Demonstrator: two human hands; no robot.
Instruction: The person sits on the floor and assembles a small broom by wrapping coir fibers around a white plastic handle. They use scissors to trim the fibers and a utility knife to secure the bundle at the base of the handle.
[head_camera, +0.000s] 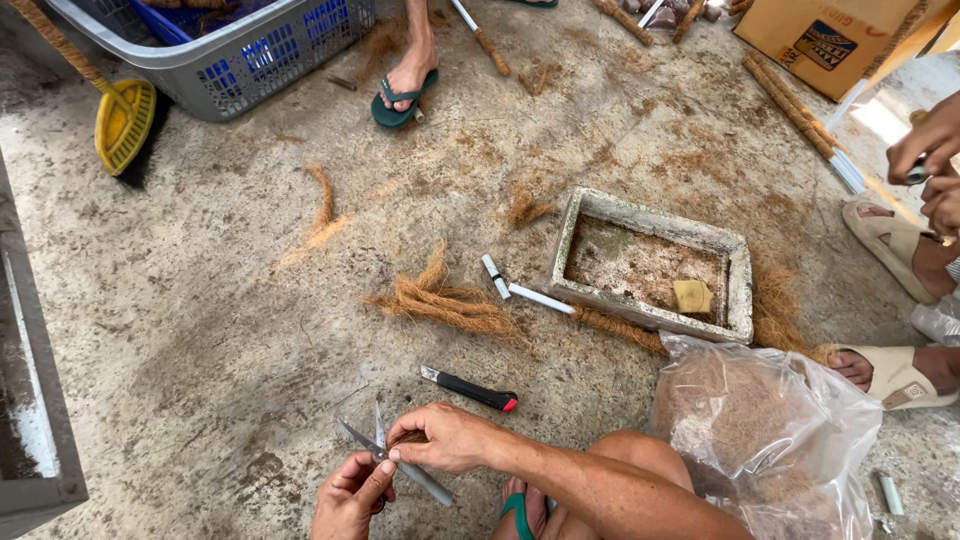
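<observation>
Both hands (400, 475) – open scissors (372, 442), fibre-wrapped stick (420, 480).

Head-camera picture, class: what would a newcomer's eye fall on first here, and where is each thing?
At the bottom centre, the person's left hand holds open scissors while the right hand pinches a grey tube tipped with brown fibre. Just beyond lies a black utility knife, then a heap of coconut fibre on the concrete floor. To the right sit a stone trough and a clear fibre-filled bag.
</observation>
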